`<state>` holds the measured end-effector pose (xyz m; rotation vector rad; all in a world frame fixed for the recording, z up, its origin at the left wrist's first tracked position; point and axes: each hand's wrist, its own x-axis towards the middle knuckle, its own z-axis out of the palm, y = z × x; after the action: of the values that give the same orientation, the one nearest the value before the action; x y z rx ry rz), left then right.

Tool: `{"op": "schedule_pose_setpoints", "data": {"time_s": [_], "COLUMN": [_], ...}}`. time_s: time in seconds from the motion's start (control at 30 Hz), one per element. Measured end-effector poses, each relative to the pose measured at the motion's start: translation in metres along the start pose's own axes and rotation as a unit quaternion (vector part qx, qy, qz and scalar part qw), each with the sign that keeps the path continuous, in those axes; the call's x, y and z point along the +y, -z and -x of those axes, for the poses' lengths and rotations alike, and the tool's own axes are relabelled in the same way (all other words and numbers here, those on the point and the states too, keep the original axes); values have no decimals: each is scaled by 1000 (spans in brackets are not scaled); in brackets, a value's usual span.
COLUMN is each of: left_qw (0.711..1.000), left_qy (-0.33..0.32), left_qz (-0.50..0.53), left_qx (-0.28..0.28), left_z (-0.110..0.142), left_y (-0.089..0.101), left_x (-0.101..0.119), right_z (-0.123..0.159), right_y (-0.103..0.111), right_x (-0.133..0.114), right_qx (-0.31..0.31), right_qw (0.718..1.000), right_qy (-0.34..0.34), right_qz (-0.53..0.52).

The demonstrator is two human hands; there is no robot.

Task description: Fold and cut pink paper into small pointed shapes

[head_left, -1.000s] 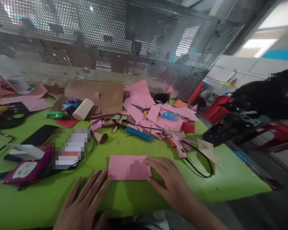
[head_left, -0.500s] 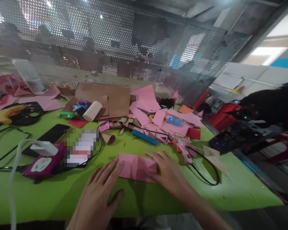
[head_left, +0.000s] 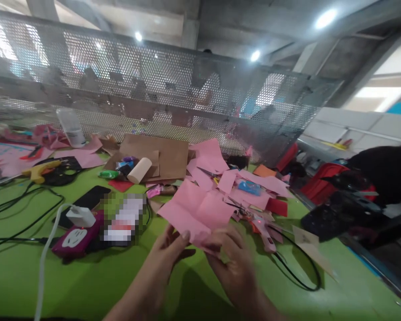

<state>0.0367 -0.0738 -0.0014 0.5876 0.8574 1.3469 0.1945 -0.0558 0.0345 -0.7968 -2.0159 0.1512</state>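
Observation:
A creased sheet of pink paper [head_left: 197, 209] is held up off the green table, opened out with fold lines crossing its middle. My left hand [head_left: 173, 247] pinches its near left edge, thumb on top and fingers beneath. At the near right edge my right hand [head_left: 234, 258] grips the same paper between thumb and curled fingers, slightly blurred. Behind the paper lies a pile of pink scraps [head_left: 227, 183]. To the right of my right hand rests a pink glue gun [head_left: 264, 232] with a black cord.
On the green table [head_left: 96, 281], a purple power socket [head_left: 75, 240] carries a white charger [head_left: 81, 216] at left. Farther back are a yellow glue gun [head_left: 40, 171], a paper roll [head_left: 139, 170] and brown cardboard [head_left: 173, 154]. A perforated metal screen [head_left: 137, 102] stands behind.
The pink paper lay folded flat under both hands; now it is unfolded and lifted off the table. Both hands have gone from flat to gripping its near edge. The view has tilted upward.

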Motion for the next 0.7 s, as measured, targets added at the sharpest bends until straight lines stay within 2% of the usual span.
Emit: {"op": "schedule_pose_setpoints", "data": {"time_s": [0.07, 0.17, 0.23, 0.33, 0.4, 0.47, 0.57, 0.6, 0.7], "left_qw": [999, 996, 994, 992, 992, 993, 992, 992, 993], "left_qy": [-14, -36, -48, -56, -54, -47, -31, -25, -9], "left_qz": [-2, -45, -78, -97, -100, -105, -112, -113, -111], "left_qx": [41, 61, 60, 55, 47, 36, 41, 46, 48], "left_z": [-11, -27, -36, -46, -49, -50, -49, -48, -46], "left_y": [-1, 5, 8, 12, 13, 15, 21, 23, 29], "left_x": [7, 18, 25, 31, 32, 30, 27, 26, 27], "right_z": [-2, -8, -17, -34, -43, -46, -40, -37, -27], "right_y": [1, 10, 18, 22, 17, 8, -6, -10, -12], "right_x": [2, 12, 20, 36, 48, 61, 78, 81, 83], "right_qx": [-40, -95, -73, -2, 11, -2, -39, -41, -26], "right_qw": [999, 994, 994, 990, 979, 946, 870, 855, 839], "right_qy": [-6, -35, -71, -138, -200, -281, -372, -388, -410], "right_qz": [-20, -39, -28, -3, -48, -164, -321, -342, -355]}}
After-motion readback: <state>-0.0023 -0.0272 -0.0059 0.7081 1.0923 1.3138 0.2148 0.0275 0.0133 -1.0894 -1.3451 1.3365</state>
